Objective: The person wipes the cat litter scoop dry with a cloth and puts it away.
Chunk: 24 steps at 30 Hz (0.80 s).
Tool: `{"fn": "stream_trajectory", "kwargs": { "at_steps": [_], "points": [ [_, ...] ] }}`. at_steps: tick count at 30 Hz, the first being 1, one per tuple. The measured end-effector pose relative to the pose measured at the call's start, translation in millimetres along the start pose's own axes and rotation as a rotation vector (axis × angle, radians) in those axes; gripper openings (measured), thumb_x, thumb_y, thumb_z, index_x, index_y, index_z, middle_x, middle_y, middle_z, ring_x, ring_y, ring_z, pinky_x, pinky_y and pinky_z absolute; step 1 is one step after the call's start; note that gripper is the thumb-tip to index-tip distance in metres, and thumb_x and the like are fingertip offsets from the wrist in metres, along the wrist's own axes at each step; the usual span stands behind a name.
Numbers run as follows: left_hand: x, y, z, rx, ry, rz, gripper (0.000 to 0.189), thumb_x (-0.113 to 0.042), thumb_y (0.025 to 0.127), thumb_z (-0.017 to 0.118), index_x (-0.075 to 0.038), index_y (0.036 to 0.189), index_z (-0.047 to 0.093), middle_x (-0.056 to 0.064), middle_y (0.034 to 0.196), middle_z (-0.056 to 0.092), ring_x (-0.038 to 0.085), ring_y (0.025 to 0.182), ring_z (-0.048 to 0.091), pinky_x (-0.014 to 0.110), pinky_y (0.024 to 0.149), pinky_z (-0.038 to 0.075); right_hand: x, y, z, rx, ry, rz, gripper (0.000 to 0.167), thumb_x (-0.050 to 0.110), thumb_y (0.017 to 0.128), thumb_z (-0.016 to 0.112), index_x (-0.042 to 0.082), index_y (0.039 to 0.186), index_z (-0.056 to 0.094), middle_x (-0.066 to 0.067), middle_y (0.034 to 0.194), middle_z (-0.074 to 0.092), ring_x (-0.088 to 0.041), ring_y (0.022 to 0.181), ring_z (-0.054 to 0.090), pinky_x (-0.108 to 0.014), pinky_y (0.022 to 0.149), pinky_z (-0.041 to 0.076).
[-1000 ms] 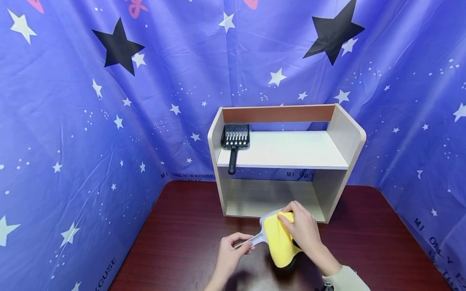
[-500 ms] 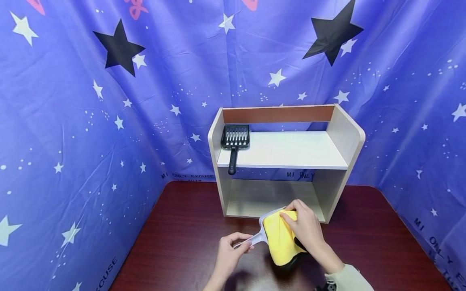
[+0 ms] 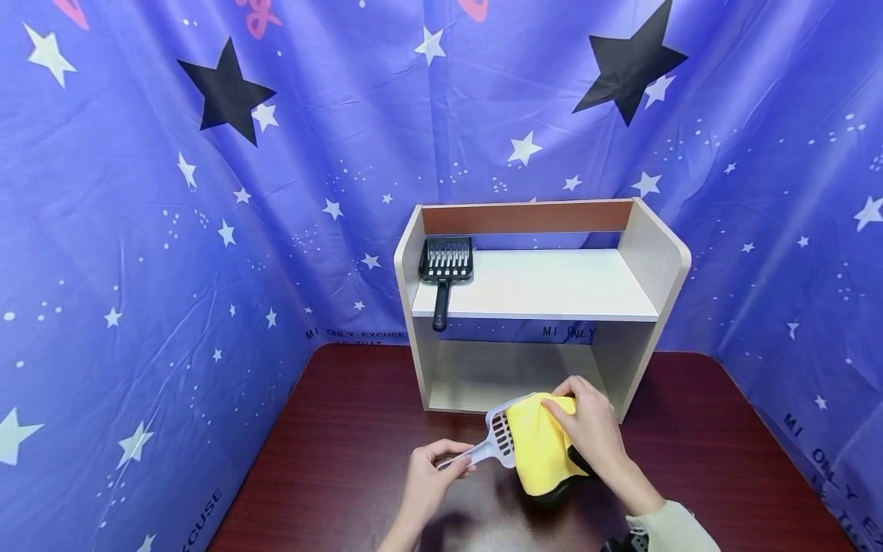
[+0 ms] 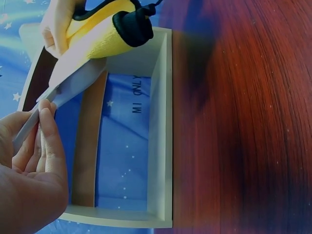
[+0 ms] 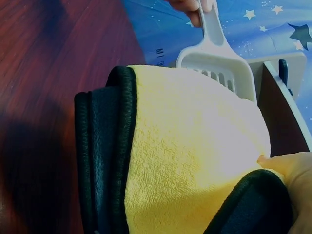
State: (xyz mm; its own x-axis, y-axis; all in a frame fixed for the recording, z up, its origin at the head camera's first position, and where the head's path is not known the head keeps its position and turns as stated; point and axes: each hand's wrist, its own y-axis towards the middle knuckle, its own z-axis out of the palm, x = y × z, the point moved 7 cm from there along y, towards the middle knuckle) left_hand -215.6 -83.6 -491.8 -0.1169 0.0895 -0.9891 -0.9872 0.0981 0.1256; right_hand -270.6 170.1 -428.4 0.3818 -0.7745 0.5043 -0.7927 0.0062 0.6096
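My left hand [image 3: 429, 477] pinches the handle of a pale grey slotted litter scoop [image 3: 502, 435], held above the table near the shelf unit. In my right hand [image 3: 592, 422] is a folded yellow cloth [image 3: 541, 448] with a dark underside and edging, gripped at its upper right. The cloth lies over the far part of the scoop's head; the slots nearest the handle show. From the right wrist view, the cloth [image 5: 195, 141] hides much of the scoop [image 5: 214, 61]. The left wrist view shows the scoop [image 4: 80, 80] edge-on, with left fingertips and thumb on its handle.
A two-tier shelf unit [image 3: 534, 316] stands on the dark red table [image 3: 331, 460] just behind the hands. On its upper shelf lies a black slotted scoop [image 3: 447, 261], its handle overhanging the front edge. A blue starry curtain [image 3: 310, 153] surrounds the table.
My right hand has slid the cloth rightward across the scoop, and slots near the handle now show. My left hand has shifted slightly left, still holding the scoop.
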Motion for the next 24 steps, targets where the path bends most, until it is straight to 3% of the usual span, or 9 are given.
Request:
{"fn": "stream_trajectory", "kwargs": {
  "at_steps": [11,17,24],
  "points": [
    [5.1,0.6,-10.6,-0.018,0.007,-0.013,0.024,0.006,0.085,0.069,0.020,0.105,0.066,0.041,0.097,0.067,0.003,0.070,0.070,0.017,0.068,0.062,-7.5,-2.7,1.2,0.017,0.038,0.026,0.023,0.017,0.075,0.087,0.017,0.081,0.064,0.002,0.079,0.073,-0.019,0.072,0.066,-0.025,0.057,0.045],
    [5.7,1.8,-13.3,-0.041,0.004,-0.012,0.024,0.005,0.085,0.069,0.020,0.104,0.066,0.038,0.095,0.069,0.003,0.068,0.070,0.017,0.066,0.062,2.2,-3.1,5.1,0.064,0.122,-0.024,0.023,0.014,0.077,0.085,0.020,0.083,0.064,0.005,0.079,0.074,-0.006,0.072,0.062,-0.017,0.060,0.046],
    [7.1,5.2,-10.7,-0.051,-0.004,-0.006,0.024,0.005,0.086,0.069,0.019,0.104,0.066,0.037,0.094,0.069,0.003,0.069,0.070,0.019,0.067,0.063,15.1,-4.0,4.6,0.039,0.182,-0.051,0.025,0.013,0.075,0.086,0.023,0.084,0.065,0.008,0.080,0.072,0.000,0.070,0.057,-0.010,0.058,0.043]
  ]
}}
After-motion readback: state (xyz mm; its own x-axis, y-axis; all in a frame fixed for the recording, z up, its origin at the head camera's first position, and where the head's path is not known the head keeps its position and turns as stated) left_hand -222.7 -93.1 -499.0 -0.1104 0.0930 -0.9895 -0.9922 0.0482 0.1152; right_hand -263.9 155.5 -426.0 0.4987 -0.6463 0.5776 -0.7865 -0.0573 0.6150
